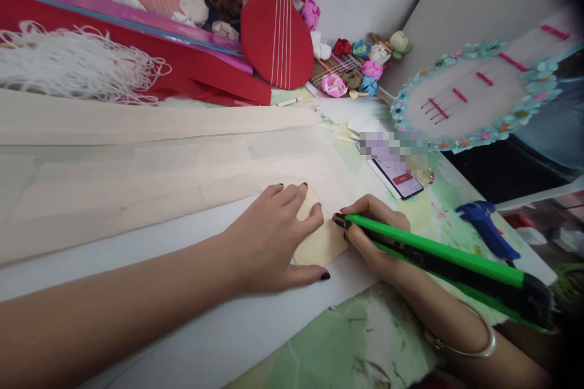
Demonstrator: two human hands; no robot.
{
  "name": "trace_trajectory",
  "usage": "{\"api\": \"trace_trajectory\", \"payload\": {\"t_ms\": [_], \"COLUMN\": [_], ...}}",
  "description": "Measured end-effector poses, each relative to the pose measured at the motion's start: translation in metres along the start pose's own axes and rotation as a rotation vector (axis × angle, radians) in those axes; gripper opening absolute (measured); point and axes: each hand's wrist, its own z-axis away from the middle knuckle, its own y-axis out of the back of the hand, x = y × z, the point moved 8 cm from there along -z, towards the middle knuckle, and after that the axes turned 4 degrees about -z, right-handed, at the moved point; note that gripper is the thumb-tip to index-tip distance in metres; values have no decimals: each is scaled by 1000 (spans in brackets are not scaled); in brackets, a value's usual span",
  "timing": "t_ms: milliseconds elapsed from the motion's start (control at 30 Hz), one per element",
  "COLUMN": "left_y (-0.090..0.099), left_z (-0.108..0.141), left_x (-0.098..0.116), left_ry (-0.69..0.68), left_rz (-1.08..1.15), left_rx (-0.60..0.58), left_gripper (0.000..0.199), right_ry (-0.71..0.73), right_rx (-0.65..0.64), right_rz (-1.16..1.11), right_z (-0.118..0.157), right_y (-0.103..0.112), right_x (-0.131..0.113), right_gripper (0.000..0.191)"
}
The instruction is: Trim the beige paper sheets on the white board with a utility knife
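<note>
My left hand [278, 237] lies with its fingers spread, pressing on a small pale-yellow piece of paper or card [322, 244]. Under that piece is a large white sheet [182, 267], with a long cream strip of material [114, 194] behind it. My right hand [376, 237] is closed around a green and black utility knife [438, 261]. The knife's tip end is by the right edge of the yellow piece; whether the blade touches it I cannot tell. Its handle slants back over my right forearm.
A blue glue gun [488, 228] and a phone [396, 173] lie to the right. White string [77, 64] is heaped at the back left. Behind stand a red lute-shaped craft [276, 36], paper flowers [335, 85] and a flower-edged oval panel [465, 97].
</note>
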Motion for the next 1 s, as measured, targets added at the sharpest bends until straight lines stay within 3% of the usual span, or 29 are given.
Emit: {"api": "trace_trajectory", "payload": {"t_ms": [367,1000], "left_y": [3,2], "left_z": [1,1], "left_x": [5,5], "left_ry": [-48,-43], "left_rz": [-33,-24], "left_rx": [15,17], "left_gripper": [61,63], "right_ry": [-46,-42], "right_rx": [-1,32], "right_rz": [5,1], "right_z": [3,7], "right_y": [1,3], "right_x": [2,5], "right_gripper": [7,11]}}
